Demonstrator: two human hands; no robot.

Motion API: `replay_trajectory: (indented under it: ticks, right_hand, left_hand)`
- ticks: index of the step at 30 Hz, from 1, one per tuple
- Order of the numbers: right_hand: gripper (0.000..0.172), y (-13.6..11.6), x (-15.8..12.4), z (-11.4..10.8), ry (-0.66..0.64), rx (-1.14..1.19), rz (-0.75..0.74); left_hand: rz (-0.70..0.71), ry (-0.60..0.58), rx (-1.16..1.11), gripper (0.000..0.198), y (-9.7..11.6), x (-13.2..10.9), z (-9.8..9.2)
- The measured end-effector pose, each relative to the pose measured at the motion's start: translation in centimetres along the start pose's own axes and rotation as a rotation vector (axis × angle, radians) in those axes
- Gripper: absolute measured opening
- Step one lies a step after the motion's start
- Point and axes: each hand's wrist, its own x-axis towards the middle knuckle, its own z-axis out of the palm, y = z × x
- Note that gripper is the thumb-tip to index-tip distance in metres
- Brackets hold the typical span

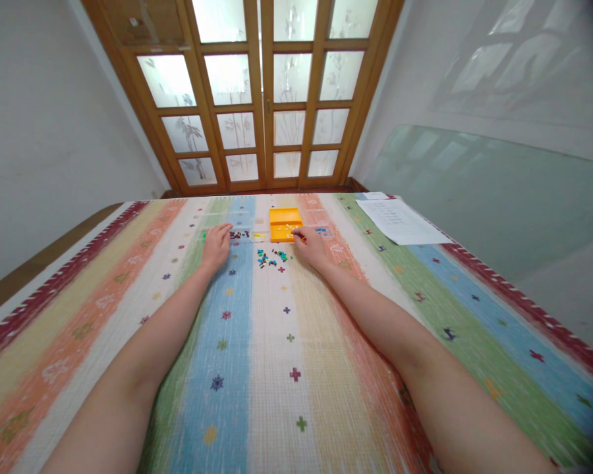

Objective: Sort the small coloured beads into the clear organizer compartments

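Note:
My right hand (311, 245) is at the front right of an orange lidded box (285, 216), its fingertips drawn together over the box's edge. Whatever those fingers pinch is too small to make out. Several small white pieces (289, 228) lie inside the box. To the left, my left hand (217, 245) rests with fingers stretched out beside a clear box of dark pieces (240, 235); it holds nothing that I can see. A loose pile of small blue, green and dark pieces (273, 257) lies on the cloth between my hands.
Yellow pieces (258, 235) sit in a clear box left of the orange one, and blue pieces (321, 231) in another at its right. Printed paper (400, 222) lies at the far right of the striped tablecloth (271, 368). Wooden glazed doors (261, 105) stand behind the table.

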Motion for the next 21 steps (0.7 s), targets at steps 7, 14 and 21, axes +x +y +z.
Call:
replay_trajectory:
  ticks: [7, 14, 21]
  right_hand:
    - [0.022, 0.3, 0.0, 0.2, -0.002, 0.002, -0.014]
    - [0.022, 0.3, 0.0, 0.2, -0.018, 0.007, -0.009]
    - [0.022, 0.1, 0.0, 0.2, -0.026, 0.003, -0.020]
  left_hand:
    - [-0.244, 0.161, 0.062, 0.039, -4.2, 0.6, -1.1]
    - [-0.201, 0.146, 0.116, 0.039, -4.2, 0.3, -0.7]
    - [0.068, -0.081, 0.107, 0.035, 0.6, -0.4, 0.4]
